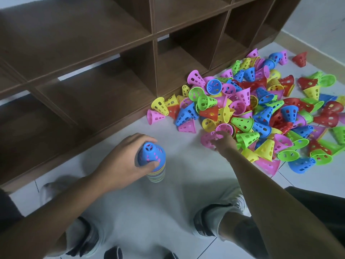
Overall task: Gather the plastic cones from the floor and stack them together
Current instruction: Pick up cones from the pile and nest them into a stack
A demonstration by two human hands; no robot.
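A: Dozens of perforated plastic cones [261,109], pink, yellow, green, blue and red, lie heaped on the white tiled floor [177,193], right of the brown wooden cubby shelf [93,62]. Most of the job looks undone.

B: Grip status?

A: Left hand [121,161] curled round the tall nested stack of coloured cones [152,161], blue one on top, standing on the floor well apart from the heap. Right hand [223,141] at the heap's near edge, fingers closing on a pink perforated cone [209,140]; whether it is firmly held, cannot tell.

B: Risks?

A: Stack is tall and narrow; a push from the left hand could topple it. The pink cone lies among others, so a neighbour may drag along or the heap scatter. A tilted cone may jam on the stack.
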